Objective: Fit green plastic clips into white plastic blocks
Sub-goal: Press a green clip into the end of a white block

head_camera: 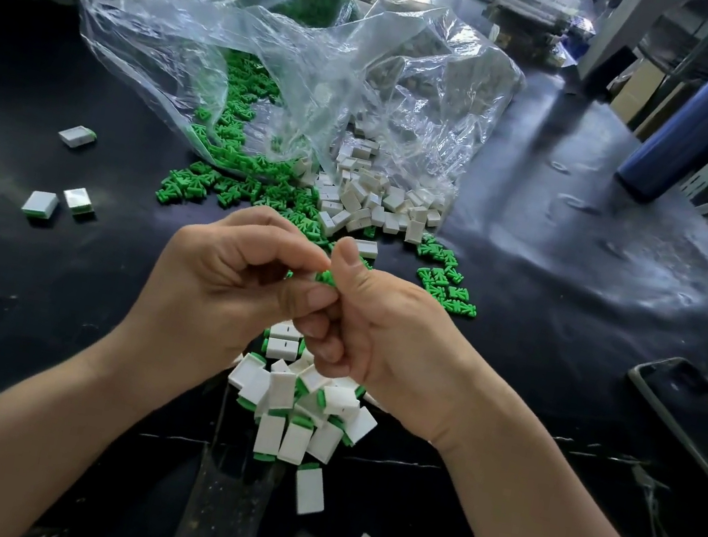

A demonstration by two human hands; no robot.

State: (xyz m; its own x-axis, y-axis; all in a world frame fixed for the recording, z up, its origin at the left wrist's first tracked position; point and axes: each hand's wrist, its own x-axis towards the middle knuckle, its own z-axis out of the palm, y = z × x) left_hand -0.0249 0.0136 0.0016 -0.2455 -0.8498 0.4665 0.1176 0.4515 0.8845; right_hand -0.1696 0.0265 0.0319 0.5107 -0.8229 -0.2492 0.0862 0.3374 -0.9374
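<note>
Head view: both hands meet above the worktop (51, 309), knuckles nearly touching.
Fingers (309, 296): curled tight on both hands, tips pressed together around one small part.
Left hand (223, 273): thumb and forefinger pinch toward the right thumb.
Right hand (378, 334): thumb upright, other fingers folded under against the left hand's.
Green clip (326, 276): pinched between the two hands, only a sliver showing; I cannot tell whether a white block is held with it.
Fitted blocks (299, 405): a heap of white pieces with green ends, directly below the fingers, toward the person.
Loose green clips (234, 185): scattered just beyond the fingers and to their right.
White blocks (368, 204): piled just beyond the fingers, touching the clips.
Clear bag (286, 52): crumpled open behind both piles, clips and blocks spilling from its mouth.
Stray fitted pieces (40, 204): three, well to the left of the fingers.
Blue bottle (694, 125): far right, well away from the fingers.
</note>
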